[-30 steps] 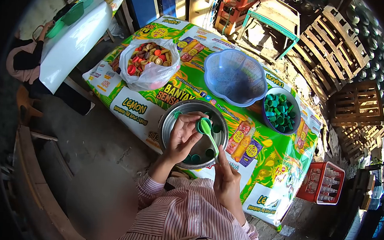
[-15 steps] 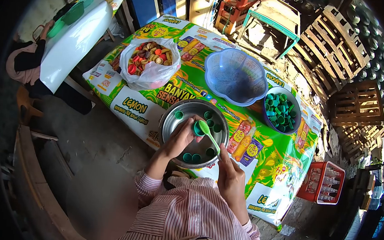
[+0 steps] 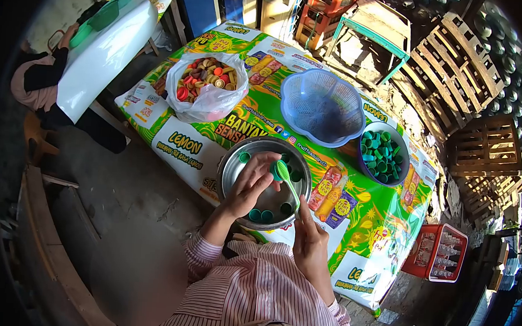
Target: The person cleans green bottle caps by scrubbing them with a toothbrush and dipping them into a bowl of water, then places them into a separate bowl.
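- At the far left, another person [image 3: 39, 81] in dark clothing sits by a white table [image 3: 109, 49], one hand at the green containers [image 3: 104, 17] on it.
- On the near table, laid with a bright printed cover [image 3: 178, 149], a white plastic bag [image 3: 213, 107] gapes open around a heap of red, tan and brown caps [image 3: 201, 79].
- A metal bowl [image 3: 231, 178] stands at the table's near edge, with several loose green caps [image 3: 255, 214] inside, spaced around its sides.
- The left hand [image 3: 249, 183] is above that bowl, thumb and fingers pinching one green cap [image 3: 276, 172].
- A light green brush [image 3: 291, 192] slants down from the pinched cap, its bristle end at the cap's opening; whether the bristles touch the inside is hard to tell.
- The right hand [image 3: 312, 241], near the bowl's right rim, has its fingers closed on the lower end of the brush handle.
- Beyond the metal bowl sits a blue perforated basket [image 3: 323, 107].
- Just right of this basket, a purple bowl [image 3: 398, 134] holds a pile of green caps [image 3: 382, 158].
- Past the table's right edge, a red crate [image 3: 424, 256] of glassware stands on the floor.
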